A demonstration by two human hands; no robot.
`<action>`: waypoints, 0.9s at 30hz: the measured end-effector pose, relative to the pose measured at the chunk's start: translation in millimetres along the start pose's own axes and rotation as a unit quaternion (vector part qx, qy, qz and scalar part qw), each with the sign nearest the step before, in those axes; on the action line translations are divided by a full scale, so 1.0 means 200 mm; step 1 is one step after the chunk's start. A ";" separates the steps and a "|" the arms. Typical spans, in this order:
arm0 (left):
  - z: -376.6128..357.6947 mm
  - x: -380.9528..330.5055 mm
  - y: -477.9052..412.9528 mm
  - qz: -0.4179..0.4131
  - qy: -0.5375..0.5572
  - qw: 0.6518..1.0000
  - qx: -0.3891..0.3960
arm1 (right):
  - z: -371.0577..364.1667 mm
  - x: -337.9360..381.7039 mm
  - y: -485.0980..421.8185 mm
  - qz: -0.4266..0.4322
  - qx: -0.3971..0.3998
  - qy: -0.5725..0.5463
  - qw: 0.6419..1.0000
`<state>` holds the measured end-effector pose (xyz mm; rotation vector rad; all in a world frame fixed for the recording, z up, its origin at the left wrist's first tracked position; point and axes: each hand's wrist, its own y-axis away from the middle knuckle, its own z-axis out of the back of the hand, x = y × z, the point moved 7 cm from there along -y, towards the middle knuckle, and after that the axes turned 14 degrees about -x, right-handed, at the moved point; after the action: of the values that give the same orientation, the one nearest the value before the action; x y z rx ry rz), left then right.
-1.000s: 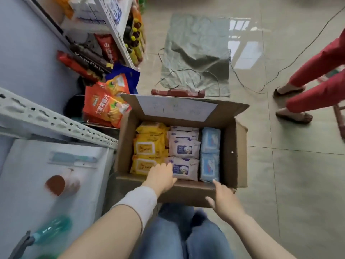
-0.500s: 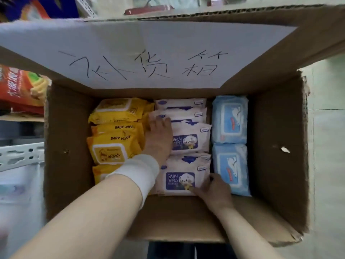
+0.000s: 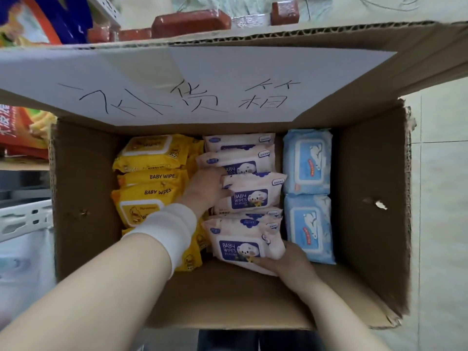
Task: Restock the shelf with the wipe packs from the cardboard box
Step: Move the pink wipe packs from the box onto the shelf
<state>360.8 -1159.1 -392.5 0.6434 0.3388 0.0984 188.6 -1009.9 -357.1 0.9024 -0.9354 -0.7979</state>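
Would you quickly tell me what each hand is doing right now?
Left hand: grips a mid-row white wipe pack by its left edge.
Right hand: grips the nearest white wipe pack.

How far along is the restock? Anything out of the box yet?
Done: nothing visibly; the cardboard box holds yellow packs, white packs and blue packs. In hand: left hand grips the middle white pack, right hand grips the nearest white pack. Left: shelving every pack.
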 end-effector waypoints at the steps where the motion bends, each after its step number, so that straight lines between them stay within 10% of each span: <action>1: 0.00 0.00 0.00 0.000 0.031 1.000 0.005 | 0.03 0.00 0.00 0.002 -0.002 -0.002 1.000; 11: 0.12 -0.03 0.19 0.040 0.209 0.969 -0.125 | 0.28 -0.09 0.05 -0.009 -0.042 -0.089 0.995; 27: 1.13 0.01 1.49 0.121 0.520 0.777 -0.334 | 0.61 0.12 1.07 0.096 0.010 -0.206 0.974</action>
<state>442.9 -1050.7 -44.6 -0.1583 1.2283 0.8110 124.1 -978.5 -120.7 0.6590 -1.3736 -0.8237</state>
